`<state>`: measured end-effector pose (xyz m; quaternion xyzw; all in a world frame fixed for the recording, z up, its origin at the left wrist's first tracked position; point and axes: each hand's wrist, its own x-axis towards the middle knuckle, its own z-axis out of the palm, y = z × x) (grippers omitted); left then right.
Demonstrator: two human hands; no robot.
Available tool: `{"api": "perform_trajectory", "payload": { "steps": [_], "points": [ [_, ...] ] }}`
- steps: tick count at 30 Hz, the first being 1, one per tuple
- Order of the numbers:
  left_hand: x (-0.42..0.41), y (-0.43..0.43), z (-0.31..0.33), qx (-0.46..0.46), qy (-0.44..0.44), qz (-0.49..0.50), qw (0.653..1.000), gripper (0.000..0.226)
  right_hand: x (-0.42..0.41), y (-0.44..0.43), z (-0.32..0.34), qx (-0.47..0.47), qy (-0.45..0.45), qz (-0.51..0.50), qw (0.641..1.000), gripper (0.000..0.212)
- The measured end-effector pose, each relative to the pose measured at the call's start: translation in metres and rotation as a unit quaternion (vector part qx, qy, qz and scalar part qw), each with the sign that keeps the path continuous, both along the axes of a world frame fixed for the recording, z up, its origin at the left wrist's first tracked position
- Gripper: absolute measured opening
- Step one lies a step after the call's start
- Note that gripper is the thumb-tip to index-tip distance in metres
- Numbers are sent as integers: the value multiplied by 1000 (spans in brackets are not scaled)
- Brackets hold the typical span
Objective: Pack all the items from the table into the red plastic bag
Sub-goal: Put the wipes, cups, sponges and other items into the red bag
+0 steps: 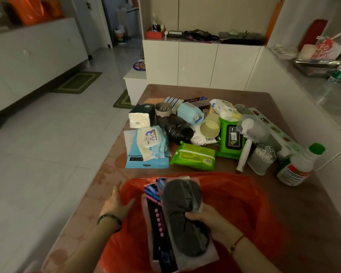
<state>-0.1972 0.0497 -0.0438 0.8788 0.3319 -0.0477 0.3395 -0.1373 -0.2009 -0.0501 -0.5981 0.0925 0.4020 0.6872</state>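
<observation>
Fingers of the right hand curl round a clear pack with something dark inside. It is over the red bag, bottom middle. The left hand sits at the bag's left edge, thumb on it; whether it pinches, I cannot tell. The brown table holds a pile: green wipes, a yellow cup, a white bottle. White cupboards stand behind.

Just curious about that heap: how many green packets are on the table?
2. The flat green pack lies just beyond the red bag; the black-lidded green pack sits behind it, to the right. Others may be hidden under neighbouring items.
</observation>
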Motion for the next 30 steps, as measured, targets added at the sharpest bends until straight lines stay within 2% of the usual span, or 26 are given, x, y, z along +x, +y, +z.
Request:
{"api": "perform_trajectory", "payload": {
  "steps": [3,6,9,12,14,18,21,23,27,28,30],
  "points": [
    [1,0,-2,-17,-32,10,999,63,5,3,-5,-57,19,35,998,28],
    [3,-2,-2,-34,-65,8,997,51,7,7,-12,-105,-14,-41,994,33],
    [8,-5,-1,-52,-113,25,992,41,4,5,-14,-76,-11,-92,993,35],
    [16,-9,-1,-76,-142,59,985,34,1,-3,-12,-14,21,-7,1000,37],
    [21,-13,-1,-98,-146,71,982,33,-1,-4,-12,-34,33,36,998,37],
    [24,-19,-2,-104,-147,66,981,33,-5,2,-18,-101,-2,-68,993,34],
    [25,-21,-5,-103,-133,45,985,35,-6,7,-21,-87,-7,-136,987,31],
    [25,-24,-4,-105,-130,40,985,34,-8,14,-21,-73,-12,-142,987,27],
    [27,-27,-4,-128,-140,42,981,33,-14,33,-21,-59,-14,-47,997,22],
    [27,-25,-5,-128,-134,40,982,34,-13,33,-18,-79,-27,-4,996,22],
    [28,-21,-4,-118,-121,40,985,36,-3,25,-6,-169,-113,101,974,16]
  ]
}}
